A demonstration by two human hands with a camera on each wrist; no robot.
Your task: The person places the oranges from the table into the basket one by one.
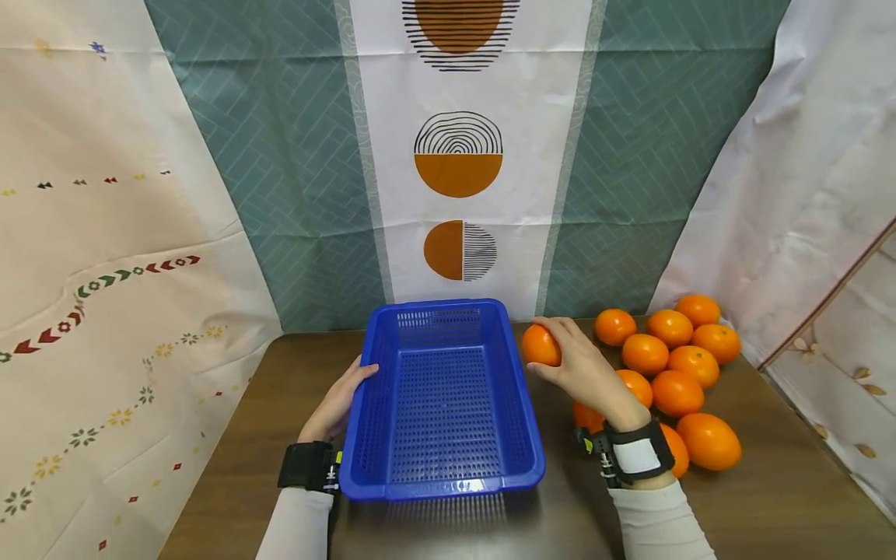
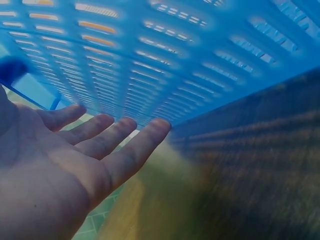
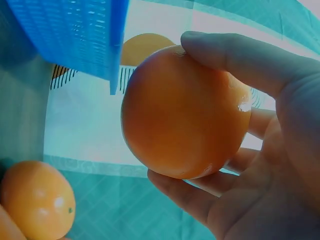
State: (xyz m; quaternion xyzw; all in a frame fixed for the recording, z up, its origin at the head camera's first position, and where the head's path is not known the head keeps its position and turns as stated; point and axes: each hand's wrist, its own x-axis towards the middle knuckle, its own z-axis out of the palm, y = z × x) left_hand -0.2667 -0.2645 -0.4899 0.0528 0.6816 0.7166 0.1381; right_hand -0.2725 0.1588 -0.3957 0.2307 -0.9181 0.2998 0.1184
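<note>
An empty blue plastic basket with perforated walls stands in the middle of the table. At its left side, my left hand touches the rim, and in the left wrist view its fingers are nearly straight beside the slotted wall. My right hand grips an orange fruit just right of the basket. The right wrist view has this fruit between the thumb and fingers of the right hand, with the basket beyond it.
Several orange fruits lie on the brown table to the right, some of them beside and behind my right wrist. A patterned cloth hangs behind the table, and pale cloths cover both sides.
</note>
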